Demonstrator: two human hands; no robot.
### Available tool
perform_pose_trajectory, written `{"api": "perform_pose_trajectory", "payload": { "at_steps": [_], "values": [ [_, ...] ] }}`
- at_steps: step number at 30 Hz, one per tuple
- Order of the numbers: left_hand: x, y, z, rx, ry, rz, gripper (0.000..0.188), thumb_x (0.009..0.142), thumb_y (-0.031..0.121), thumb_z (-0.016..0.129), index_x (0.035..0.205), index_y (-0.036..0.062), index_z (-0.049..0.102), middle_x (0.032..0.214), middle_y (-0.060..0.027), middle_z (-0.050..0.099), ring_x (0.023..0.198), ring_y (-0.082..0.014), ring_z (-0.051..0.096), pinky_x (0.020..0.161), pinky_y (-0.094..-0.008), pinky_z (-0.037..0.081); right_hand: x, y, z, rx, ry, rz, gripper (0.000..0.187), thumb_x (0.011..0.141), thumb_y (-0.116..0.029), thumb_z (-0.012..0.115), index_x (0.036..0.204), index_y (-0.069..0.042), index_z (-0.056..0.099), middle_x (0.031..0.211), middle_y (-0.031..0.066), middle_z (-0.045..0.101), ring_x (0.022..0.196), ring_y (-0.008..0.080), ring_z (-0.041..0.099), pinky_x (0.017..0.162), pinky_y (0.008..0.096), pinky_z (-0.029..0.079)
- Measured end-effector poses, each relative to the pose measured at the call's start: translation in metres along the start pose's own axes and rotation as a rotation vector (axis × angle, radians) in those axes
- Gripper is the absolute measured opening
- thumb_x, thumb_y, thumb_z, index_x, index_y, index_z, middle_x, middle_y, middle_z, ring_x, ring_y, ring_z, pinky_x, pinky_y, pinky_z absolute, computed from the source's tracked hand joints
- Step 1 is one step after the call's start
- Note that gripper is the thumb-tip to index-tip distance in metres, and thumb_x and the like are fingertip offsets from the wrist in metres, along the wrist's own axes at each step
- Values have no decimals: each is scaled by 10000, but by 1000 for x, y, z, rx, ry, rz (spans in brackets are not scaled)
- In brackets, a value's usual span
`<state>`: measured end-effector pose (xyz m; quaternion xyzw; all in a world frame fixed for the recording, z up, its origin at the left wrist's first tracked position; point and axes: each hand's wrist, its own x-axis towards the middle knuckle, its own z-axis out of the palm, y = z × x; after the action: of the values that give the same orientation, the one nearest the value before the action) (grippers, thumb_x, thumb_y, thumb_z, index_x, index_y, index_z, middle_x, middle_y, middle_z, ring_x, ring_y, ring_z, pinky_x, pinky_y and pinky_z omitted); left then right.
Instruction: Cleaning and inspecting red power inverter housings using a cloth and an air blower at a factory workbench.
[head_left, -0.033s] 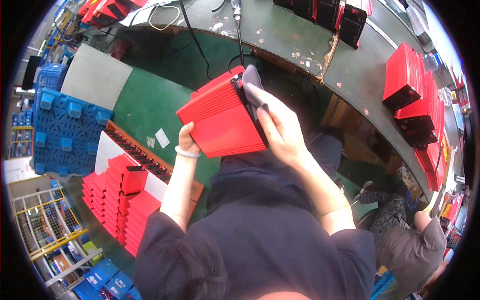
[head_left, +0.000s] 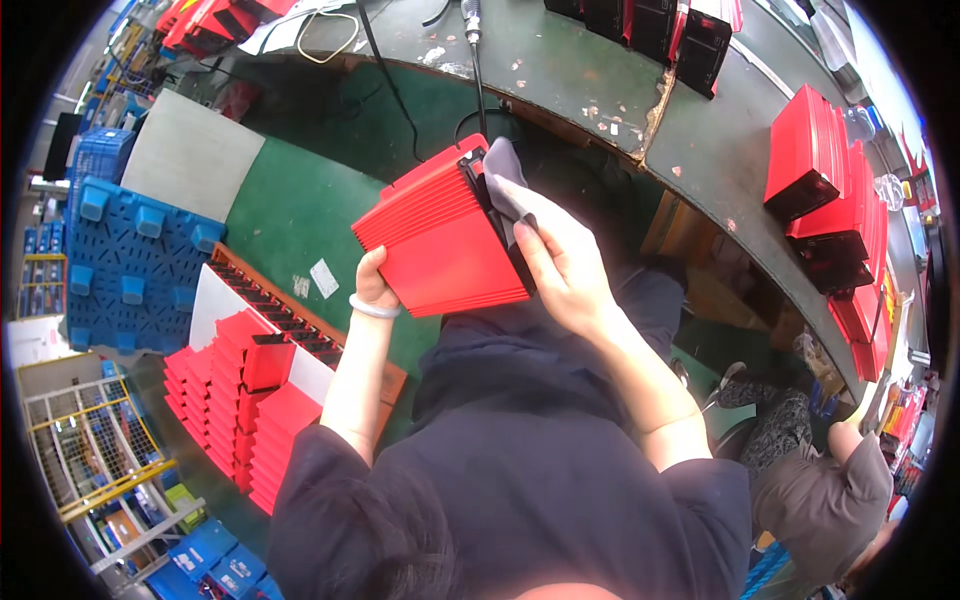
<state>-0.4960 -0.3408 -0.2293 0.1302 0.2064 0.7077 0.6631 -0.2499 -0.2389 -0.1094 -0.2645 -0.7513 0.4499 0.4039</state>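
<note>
I hold a red ribbed box-shaped casing (head_left: 440, 235) up in front of my chest, tilted, its black end face turned to the right. My left hand (head_left: 377, 284) grips its lower left edge from beneath; a white bracelet sits on that wrist. My right hand (head_left: 560, 262) presses a grey cloth (head_left: 507, 180) against the black end face of the casing.
A curved green workbench (head_left: 620, 90) runs across the top with red casings stacked at the right (head_left: 815, 165) and black-faced ones at the top. Below left, rows of red casings (head_left: 250, 410) lie on a white sheet beside a blue pallet (head_left: 130, 260). Another person (head_left: 830, 500) sits at lower right.
</note>
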Motion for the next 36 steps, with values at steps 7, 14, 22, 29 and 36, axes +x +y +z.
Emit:
{"api": "perform_pose_trajectory", "payload": {
  "at_steps": [7,14,22,29,36],
  "values": [
    [-1,-5,0,-22,-61,-25,674,777,169,657,1363,-5,371,1351,-179,467,1230,-322,477,1047,-437,379,18,17,7,110,50,54,304,932,-92,499,1219,4,534,1102,162,611,997,254,607,872,308,457],
    [0,5,9,66,115,-83,554,835,189,611,1304,-36,423,1290,-173,520,1169,-283,535,992,-387,437,6,27,-5,-143,-84,0,344,928,-140,489,1241,2,505,1160,209,560,1080,340,547,940,374,416],
    [18,15,80,634,187,-113,417,871,227,625,1217,16,524,1117,-66,617,1019,-141,596,888,-286,469,14,46,-9,-8,-158,435,514,945,-288,476,1339,17,349,1242,251,486,1164,342,492,977,368,381],
    [24,21,116,710,153,-254,873,883,726,189,1279,8,490,1204,-93,577,1073,-178,555,933,-317,418,-14,112,-8,772,46,734,406,1004,-289,391,1316,-36,443,1307,80,518,1184,197,505,1021,353,397],
    [21,16,124,656,175,-283,936,865,749,179,1331,-16,449,1252,-142,549,1150,-219,528,976,-355,411,-30,132,-6,1028,36,794,414,1004,-305,389,1325,-47,439,1330,82,501,1213,202,481,1043,360,370]
  ]
}}
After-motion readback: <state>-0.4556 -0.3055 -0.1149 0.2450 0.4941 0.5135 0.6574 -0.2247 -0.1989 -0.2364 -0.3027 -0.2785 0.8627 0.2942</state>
